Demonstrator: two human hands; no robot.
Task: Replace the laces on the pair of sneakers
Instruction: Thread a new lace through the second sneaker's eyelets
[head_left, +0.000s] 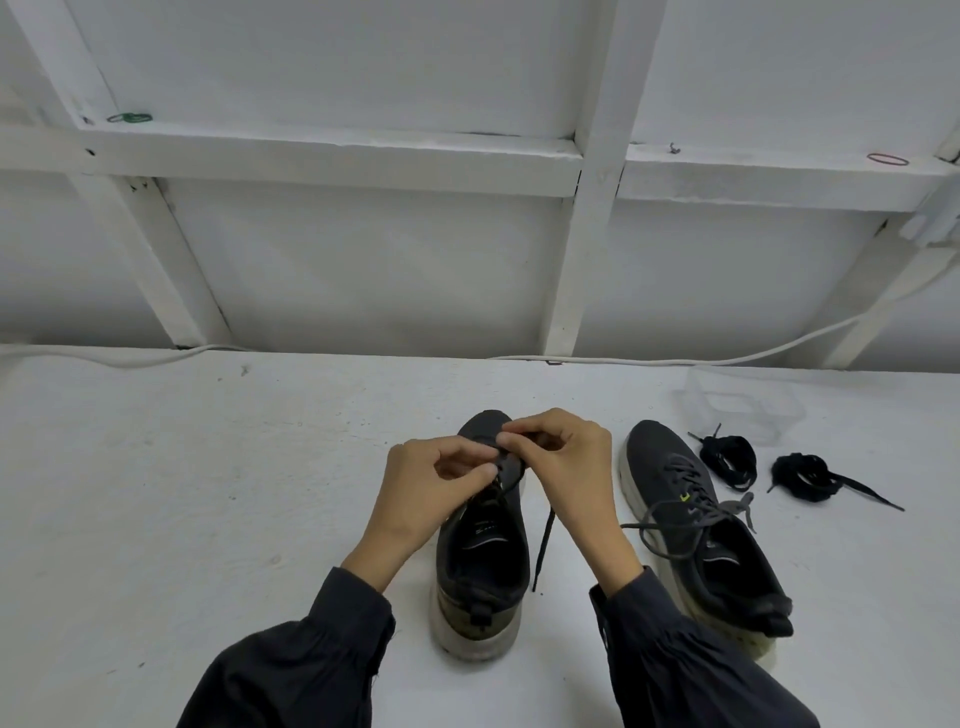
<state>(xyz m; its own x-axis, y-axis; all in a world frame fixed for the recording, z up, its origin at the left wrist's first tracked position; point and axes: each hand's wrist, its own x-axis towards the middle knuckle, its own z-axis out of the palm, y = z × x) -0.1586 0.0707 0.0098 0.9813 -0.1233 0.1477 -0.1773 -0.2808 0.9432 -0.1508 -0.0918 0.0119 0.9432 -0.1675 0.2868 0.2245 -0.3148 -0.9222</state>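
Left hand and right hand are pinching the black lace at the front eyelets of the sneaker sitting on the white table. Free end is dangling alongside; uneven pulling probably risks dragging it out.

My left hand and right hand are both pinching the black lace at the front eyelets of one sneaker. The loose end dangles under my right wrist. The other sneaker, with its grey laces still in, sits right of my right hand, with two lace bundles further right.
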